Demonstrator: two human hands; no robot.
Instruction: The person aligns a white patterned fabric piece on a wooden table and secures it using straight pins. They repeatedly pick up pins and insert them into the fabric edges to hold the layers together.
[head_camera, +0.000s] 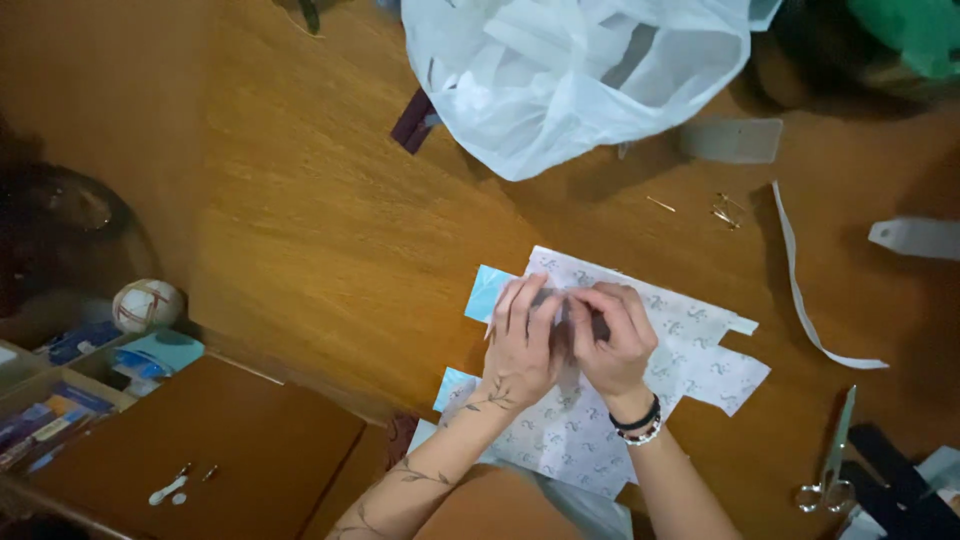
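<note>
Patterned white paper (640, 390) is lying flat on the wooden table (330, 240), near its front edge. Left hand (520, 345) and right hand (612, 345) are pressing side by side on a small folded piece (558, 300) atop the sheet, fingers curled down, fingertips meeting. Scissors (832, 460) are resting well apart at right, a white plastic bag (570, 80) beyond.

White plastic bag (570, 80), scissors (830, 470), perhaps pins (725, 212).

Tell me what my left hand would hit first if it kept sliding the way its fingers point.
Probably bare wooden table past the patterned paper; farther on, the white plastic bag lies roughly in line with the left hand.
</note>
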